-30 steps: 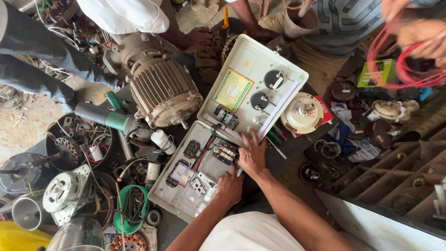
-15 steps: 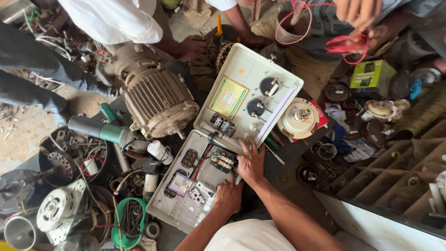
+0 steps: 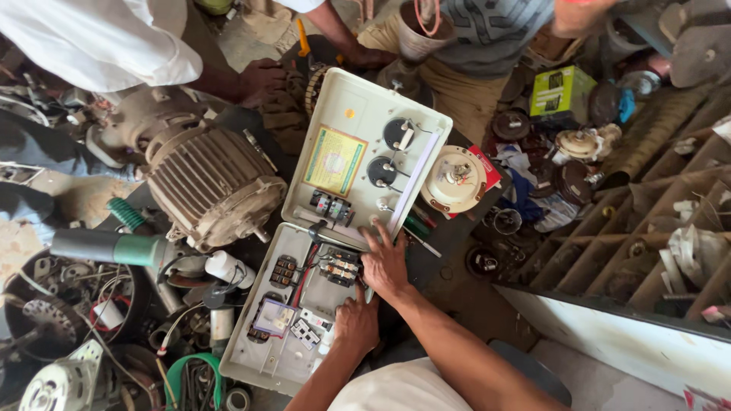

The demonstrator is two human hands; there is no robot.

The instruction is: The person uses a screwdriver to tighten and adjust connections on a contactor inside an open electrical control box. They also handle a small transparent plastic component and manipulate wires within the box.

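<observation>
Switchgear box (image 3: 289, 358), white and hinged open, lies mid-scene among wired parts. Right hand (image 3: 385, 265) rests spread, fingers on its right edge, gripping nothing. Left hand (image 3: 356, 323) curls at the near edge; grip unclear. Ribbed motor (image 3: 209, 186) sits left.

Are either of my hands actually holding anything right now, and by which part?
Neither grips anything: right hand rests on the open control box's right edge, left hand on its lower edge.

Yellow-green rectangular label (image 3: 335, 160) inside the lid; green carton (image 3: 561, 90) top right.
</observation>
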